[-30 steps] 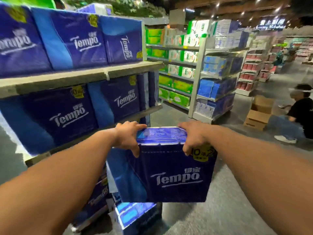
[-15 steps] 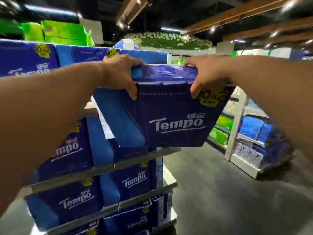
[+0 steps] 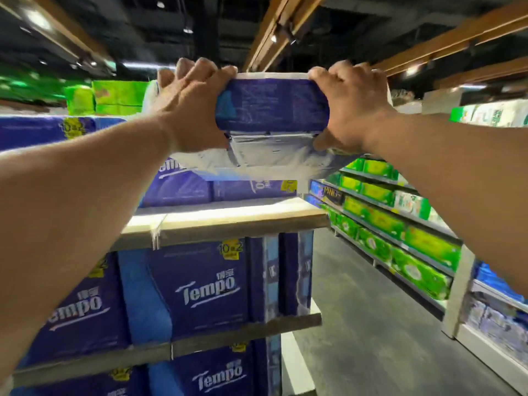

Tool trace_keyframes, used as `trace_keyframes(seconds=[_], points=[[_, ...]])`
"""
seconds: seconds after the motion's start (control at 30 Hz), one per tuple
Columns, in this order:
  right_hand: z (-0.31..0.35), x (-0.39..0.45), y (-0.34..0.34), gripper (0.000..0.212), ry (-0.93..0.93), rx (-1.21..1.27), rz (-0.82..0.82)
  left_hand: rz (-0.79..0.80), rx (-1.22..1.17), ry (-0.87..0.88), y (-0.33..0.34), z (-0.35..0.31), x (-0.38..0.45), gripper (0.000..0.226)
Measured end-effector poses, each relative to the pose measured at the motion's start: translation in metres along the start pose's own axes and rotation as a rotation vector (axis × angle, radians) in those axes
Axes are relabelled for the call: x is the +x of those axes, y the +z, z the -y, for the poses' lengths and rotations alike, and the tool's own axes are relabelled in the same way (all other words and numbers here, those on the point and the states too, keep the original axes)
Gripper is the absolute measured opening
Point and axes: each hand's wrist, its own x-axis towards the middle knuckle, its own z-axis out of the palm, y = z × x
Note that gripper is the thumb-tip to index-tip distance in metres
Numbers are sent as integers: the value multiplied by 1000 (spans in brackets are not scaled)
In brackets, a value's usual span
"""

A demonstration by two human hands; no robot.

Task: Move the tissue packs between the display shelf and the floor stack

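Observation:
I hold a dark blue Tempo tissue pack (image 3: 271,110) high, at head height, above the top row of the display shelf (image 3: 228,221). My left hand (image 3: 191,107) grips its left end with fingers curled over the top edge. My right hand (image 3: 351,107) grips its right end the same way. The pack is tilted so I see its top face and pale underside. More blue Tempo packs (image 3: 205,287) fill the shelf levels below and to the left.
A wooden shelf board sits just under the held pack, with packs standing behind it. Green tissue packs (image 3: 380,221) line a second shelving unit on the right. A grey floor aisle (image 3: 365,324) runs between the two units. Wooden beams hang overhead.
Both hands have lifted the pack from low near the floor stack up past the shelf levels to above the top row. The view has tilted upward with it.

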Motion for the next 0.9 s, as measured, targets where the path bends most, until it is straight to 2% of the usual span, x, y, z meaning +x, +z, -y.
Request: trace_keyframes(seconds=[0.27, 0.5, 0.63, 0.73, 0.83, 0.9], points=[[-24, 69, 101, 114, -8, 140, 172, 152, 43, -9, 105, 26, 61, 105], [-46, 152, 175, 117, -72, 223, 327, 324, 70, -79, 167, 51, 123, 118], [-51, 203, 220, 116, -104, 263, 398, 417, 61, -132, 200, 68, 158, 114], [-51, 241, 253, 113, -138, 307, 439, 447, 143, -189, 220, 84, 183, 120], [-45, 274, 274, 111, -180, 235, 446, 470, 177, -216, 242, 101, 199, 110], [-42, 291, 287, 100, -198, 223, 471, 506, 169, -227, 258, 108, 202, 119]])
